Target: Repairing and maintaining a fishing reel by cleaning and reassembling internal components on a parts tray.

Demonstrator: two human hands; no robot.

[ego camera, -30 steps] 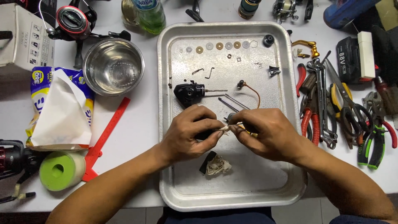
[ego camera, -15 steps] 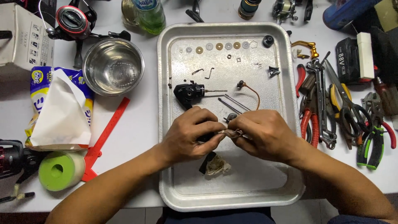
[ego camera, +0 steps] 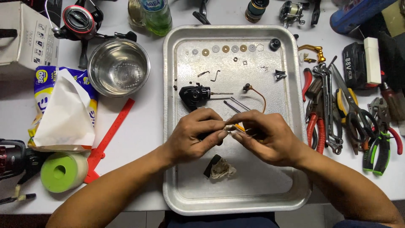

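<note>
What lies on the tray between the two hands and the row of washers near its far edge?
In the head view, between the hands and the washers lie a black reel body, thin metal pins, and small bent wire pieces on the tray.

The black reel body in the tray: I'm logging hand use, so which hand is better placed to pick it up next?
Probably the left hand: the black reel body lies just beyond its knuckles. The right hand sits further right, and both pinch a small part between their fingertips.

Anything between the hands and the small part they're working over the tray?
Nothing visible. The left hand and right hand already meet fingertip to fingertip on a small part, mostly hidden by the fingers, above the metal tray. The black reel body lies just beyond, apart.
</note>
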